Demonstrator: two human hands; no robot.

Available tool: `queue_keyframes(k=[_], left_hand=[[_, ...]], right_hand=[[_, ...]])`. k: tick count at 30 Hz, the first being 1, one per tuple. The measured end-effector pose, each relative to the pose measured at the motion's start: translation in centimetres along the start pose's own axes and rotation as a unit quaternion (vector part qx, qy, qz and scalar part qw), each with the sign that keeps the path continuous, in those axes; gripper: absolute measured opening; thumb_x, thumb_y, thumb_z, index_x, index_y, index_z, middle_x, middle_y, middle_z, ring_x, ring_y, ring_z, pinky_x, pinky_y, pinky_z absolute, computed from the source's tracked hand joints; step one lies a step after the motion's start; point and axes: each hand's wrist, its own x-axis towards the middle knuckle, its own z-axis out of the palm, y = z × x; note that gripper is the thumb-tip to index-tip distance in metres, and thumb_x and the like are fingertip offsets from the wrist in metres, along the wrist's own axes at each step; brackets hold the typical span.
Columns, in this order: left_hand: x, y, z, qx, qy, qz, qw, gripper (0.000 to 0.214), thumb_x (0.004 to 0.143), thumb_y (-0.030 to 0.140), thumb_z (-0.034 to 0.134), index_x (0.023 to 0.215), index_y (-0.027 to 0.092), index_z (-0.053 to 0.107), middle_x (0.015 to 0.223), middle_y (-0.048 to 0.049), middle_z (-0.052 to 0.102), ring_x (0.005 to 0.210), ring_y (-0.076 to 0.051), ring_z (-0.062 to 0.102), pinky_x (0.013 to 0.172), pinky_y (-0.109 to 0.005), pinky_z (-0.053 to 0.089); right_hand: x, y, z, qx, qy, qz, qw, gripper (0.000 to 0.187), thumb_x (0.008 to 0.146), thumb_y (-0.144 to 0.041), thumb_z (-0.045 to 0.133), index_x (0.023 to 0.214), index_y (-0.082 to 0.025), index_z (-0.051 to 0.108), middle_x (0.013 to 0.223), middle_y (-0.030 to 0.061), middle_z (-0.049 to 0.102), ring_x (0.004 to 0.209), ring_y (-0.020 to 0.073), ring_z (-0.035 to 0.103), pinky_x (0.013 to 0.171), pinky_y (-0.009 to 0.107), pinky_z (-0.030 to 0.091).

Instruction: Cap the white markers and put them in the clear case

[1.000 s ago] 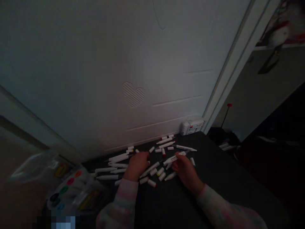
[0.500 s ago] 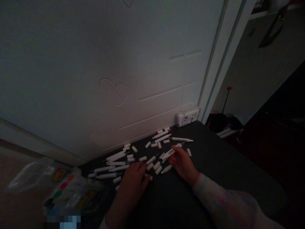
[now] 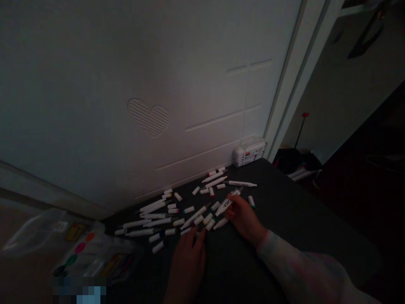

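My right hand (image 3: 244, 217) is closed around a white marker (image 3: 224, 207), which points down to the left with a bare grey tip at its upper end. Below and left, my left hand (image 3: 189, 257) lies low over the dark table with fingers apart, its fingertips at a white cap (image 3: 186, 231) partly covered by them. Loose caps, such as a green-edged one (image 3: 210, 224), lie between my hands. Several uncapped white markers (image 3: 142, 232) are spread out on the left, and another marker (image 3: 242, 183) lies beyond my right hand.
A packed marker box (image 3: 249, 153) stands at the back corner of the dark table (image 3: 303, 228), against a white panel with embossed hearts (image 3: 150, 118). At lower left is a clear plastic case (image 3: 85, 257) with coloured dots, its lid folded back.
My left hand has drawn back toward me and slightly right, uncovering caps and a marker that it hid. The right hand stays nearly in place with its marker.
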Motion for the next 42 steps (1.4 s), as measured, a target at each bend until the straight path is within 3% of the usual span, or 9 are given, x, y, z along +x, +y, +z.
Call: queue_keyframes(k=[11,21,30,42], left_hand=[[0.9,-1.0,1.3,-0.042,-0.03,-0.02,0.998,0.033,0.079,0.006,0.039,0.103,0.015,0.06,0.101,-0.0093,0.064,0.092,-0.019,0.062,0.079,-0.032,0.054],[2.2,-0.4,1.1,-0.045,0.038,-0.04,0.997,0.023,0.08,0.017,0.048,0.099,0.012,0.06,0.099,-0.0118,0.062,0.092,-0.023,0.057,0.079,-0.038,0.05],[3.8,0.2,0.8,-0.034,-0.014,-0.056,0.998,0.015,0.079,0.016,0.052,0.09,0.016,0.062,0.089,-0.0057,0.064,0.086,-0.023,0.055,0.077,-0.039,0.044],[3.6,-0.4,1.2,-0.008,-0.005,-0.041,0.999,0.022,0.079,0.01,0.048,0.096,0.014,0.061,0.093,-0.0082,0.063,0.089,-0.023,0.054,0.08,-0.039,0.045]], right_hand=[[0.5,0.1,-0.4,-0.016,0.014,-0.013,1.0,0.022,0.063,-0.023,0.064,0.056,-0.017,0.045,0.043,-0.0078,0.04,0.037,0.0034,0.032,0.038,0.019,0.022],[0.7,0.0,-0.3,0.004,0.02,-0.015,1.0,0.023,0.062,-0.023,0.064,0.052,-0.017,0.044,0.043,-0.0069,0.039,0.039,0.0043,0.032,0.04,0.019,0.026],[0.8,-0.1,-0.5,0.022,0.025,-0.024,0.999,0.021,0.061,-0.02,0.065,0.053,-0.017,0.045,0.044,-0.0072,0.038,0.04,0.0044,0.031,0.04,0.019,0.025],[0.9,-0.3,-0.2,0.031,0.025,-0.024,0.999,0.02,0.06,-0.021,0.063,0.052,-0.017,0.045,0.042,-0.007,0.037,0.039,0.005,0.031,0.04,0.02,0.024]])
